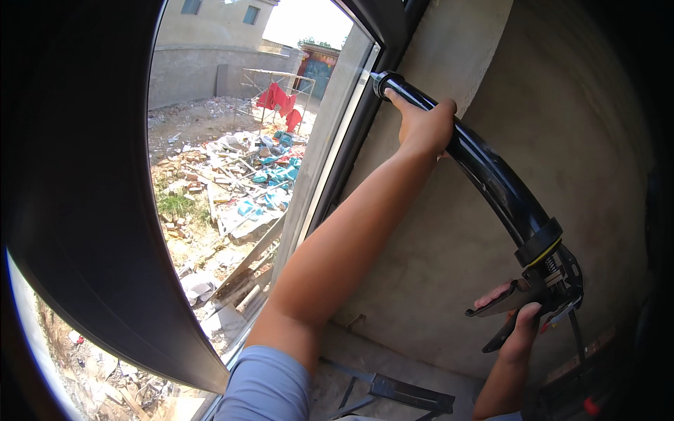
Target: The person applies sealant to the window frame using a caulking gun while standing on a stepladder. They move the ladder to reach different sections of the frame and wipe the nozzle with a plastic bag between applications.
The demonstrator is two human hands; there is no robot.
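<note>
A long black caulking gun [502, 182] slants from the lower right up to the window frame [361, 105]. Its pale nozzle tip is close against the frame's edge; whether it touches I cannot tell. My left hand [425, 126] is wrapped round the barrel near the nozzle, with that arm stretched upward across the view. Down at the handle and trigger, my right hand [523, 326] grips the tool, its fingers partly hidden behind the black lever. A black collar with a yellow ring joins the barrel to the handle.
A large dark window frame member [84, 175] curves down the left side. Bare plastered wall [562, 105] stands at right. Low down lies a dark metal stand [411, 393]. Through the glass, rubble [232, 175] and red cloth [277, 102] on a rack show outside.
</note>
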